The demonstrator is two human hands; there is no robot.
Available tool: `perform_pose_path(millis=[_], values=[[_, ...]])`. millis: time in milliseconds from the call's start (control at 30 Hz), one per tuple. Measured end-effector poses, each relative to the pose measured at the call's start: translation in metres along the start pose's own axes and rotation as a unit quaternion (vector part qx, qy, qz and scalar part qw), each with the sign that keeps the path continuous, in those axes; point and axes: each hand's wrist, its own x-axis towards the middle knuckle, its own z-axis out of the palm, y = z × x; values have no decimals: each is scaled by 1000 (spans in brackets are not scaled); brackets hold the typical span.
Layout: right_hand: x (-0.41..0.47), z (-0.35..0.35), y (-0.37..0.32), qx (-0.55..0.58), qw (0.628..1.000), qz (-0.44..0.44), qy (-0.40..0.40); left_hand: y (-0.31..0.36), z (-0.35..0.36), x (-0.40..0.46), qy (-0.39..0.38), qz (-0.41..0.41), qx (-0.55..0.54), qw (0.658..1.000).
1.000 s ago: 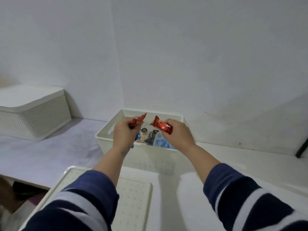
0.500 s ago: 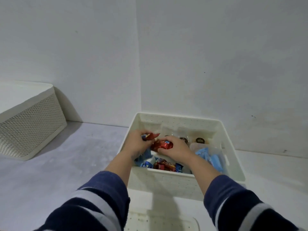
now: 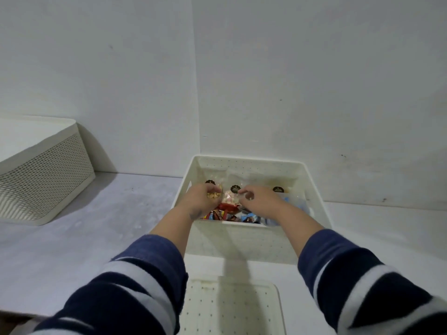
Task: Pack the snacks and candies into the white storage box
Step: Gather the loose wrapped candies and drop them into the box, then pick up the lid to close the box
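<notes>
Left hand (image 3: 204, 198) now deep in white storage box (image 3: 244, 229), fingers curled on a clear snack bag (image 3: 214, 194); red candies (image 3: 227, 207) released among contents; right hand (image 3: 257, 200) pinches neighbouring bag (image 3: 229, 198); rearranging, packing nearly done

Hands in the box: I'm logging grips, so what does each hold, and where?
Left hand grips a clear bag of yellow snacks by its top. Right hand pinches the pink candy bag at its top edge.
</notes>
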Motion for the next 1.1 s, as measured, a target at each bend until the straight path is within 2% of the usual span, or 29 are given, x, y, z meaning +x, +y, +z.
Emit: perform_pose_path(millis=[200, 333, 433, 500, 633, 733, 867, 1000, 1100], values=[[-99, -1, 4, -28, 998, -35, 36, 15, 2, -92, 80, 36, 9, 996], [-163, 21, 13, -46, 997, -36, 53, -12, 12, -158, 123, 2, 31, 992], [-201, 52, 27, -49, 997, -31, 52, -44, 22, -202, 108, -22, 42, 993], [-222, 81, 42, -59, 998, -10, 14, -72, 29, -232, 98, -52, 53, 992], [-252, 141, 71, -75, 990, 87, -84, -131, 42, -282, 63, -151, 99, 982], [-265, 178, 82, -78, 978, 162, -102, -165, 47, -305, 15, -216, 153, 964], [-267, 210, 81, -56, 972, 224, -44, -202, 54, -318, -4, -263, 153, 952], [-259, 227, 74, 7, 960, 276, 38, -217, 49, -314, -13, -276, 35, 961], [-260, 230, 67, 40, 953, 288, 80, -222, 43, -313, 7, -256, 3, 967]])
